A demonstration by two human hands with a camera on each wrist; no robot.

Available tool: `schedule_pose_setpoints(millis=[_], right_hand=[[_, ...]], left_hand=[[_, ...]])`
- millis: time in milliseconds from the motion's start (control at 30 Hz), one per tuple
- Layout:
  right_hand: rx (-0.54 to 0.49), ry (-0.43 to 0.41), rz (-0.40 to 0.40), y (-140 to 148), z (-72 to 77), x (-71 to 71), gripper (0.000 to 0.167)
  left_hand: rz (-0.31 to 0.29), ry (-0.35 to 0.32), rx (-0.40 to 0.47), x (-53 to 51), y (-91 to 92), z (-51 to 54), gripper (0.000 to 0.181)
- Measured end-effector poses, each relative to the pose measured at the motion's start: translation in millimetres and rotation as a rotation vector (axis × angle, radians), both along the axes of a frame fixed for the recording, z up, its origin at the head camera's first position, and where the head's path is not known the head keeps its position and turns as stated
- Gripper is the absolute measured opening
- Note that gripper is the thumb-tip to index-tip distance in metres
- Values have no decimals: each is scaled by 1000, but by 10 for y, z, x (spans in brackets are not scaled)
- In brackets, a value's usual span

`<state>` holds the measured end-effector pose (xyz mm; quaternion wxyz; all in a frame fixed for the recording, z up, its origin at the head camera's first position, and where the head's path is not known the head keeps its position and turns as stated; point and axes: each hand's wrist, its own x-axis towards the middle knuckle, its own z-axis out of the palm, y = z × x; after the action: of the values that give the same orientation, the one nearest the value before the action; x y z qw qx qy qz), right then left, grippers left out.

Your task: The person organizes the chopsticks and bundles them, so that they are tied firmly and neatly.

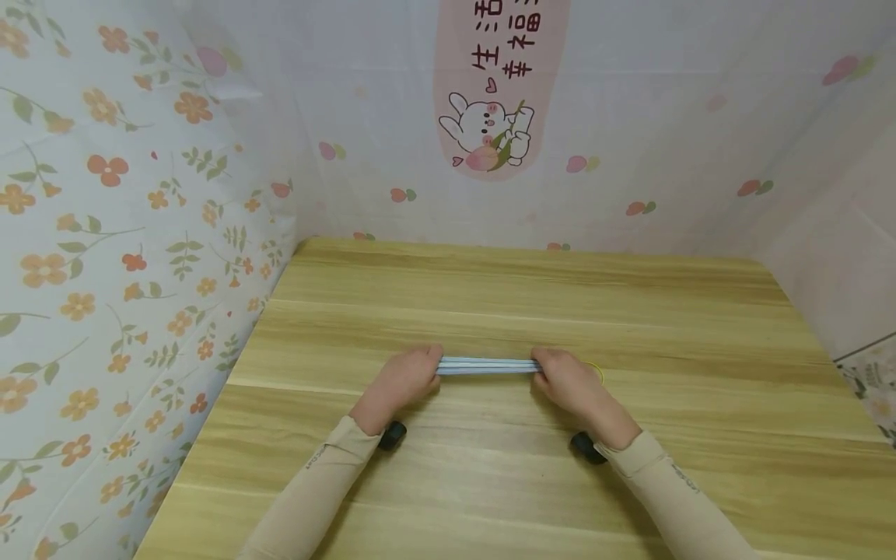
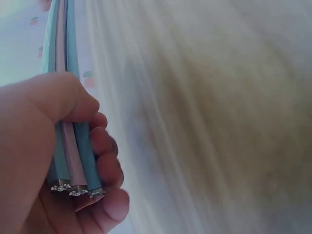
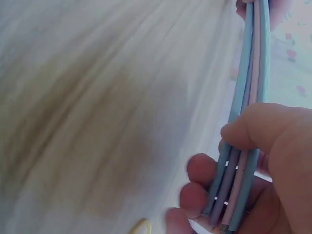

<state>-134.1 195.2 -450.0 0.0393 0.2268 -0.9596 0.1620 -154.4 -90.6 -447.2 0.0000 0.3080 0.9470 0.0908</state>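
A bundle of slim blue, pink and purple sticks (image 1: 488,365) is stretched between both hands above the wooden table. At its left end the left hand (image 1: 406,379) grips it, thumb on top and fingers curled below. In the left wrist view, silvery metal-like tips stick out under the left hand (image 2: 48,117). The right hand (image 1: 572,386) grips the other end. Seen from the right wrist, the sticks (image 3: 235,190) pass under the thumb of the right hand (image 3: 273,151) and fan slightly apart over its fingers.
Just beyond the right hand, a thin yellow loop (image 1: 600,372) lies on the wooden table (image 1: 518,295). A floral cloth (image 1: 105,233) hangs at the left, and a pale printed curtain (image 1: 378,117) stands along the back edge. Black wrist devices show under both wrists.
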Motion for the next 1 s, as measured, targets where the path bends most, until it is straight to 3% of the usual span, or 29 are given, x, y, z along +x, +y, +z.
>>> schedule_pose_setpoints(millis=[300, 633, 900, 1000], right_hand=[[22, 56, -29, 5, 82, 43, 11], [29, 155, 5, 9, 104, 28, 10], [15, 165, 23, 15, 131, 36, 13], [10, 167, 24, 17, 135, 39, 14]], left_hand=[[35, 104, -53, 13, 18, 44, 20], [37, 131, -83, 17, 42, 129, 24], [107, 111, -82, 4, 66, 165, 30], [100, 126, -81, 5, 65, 174, 30]])
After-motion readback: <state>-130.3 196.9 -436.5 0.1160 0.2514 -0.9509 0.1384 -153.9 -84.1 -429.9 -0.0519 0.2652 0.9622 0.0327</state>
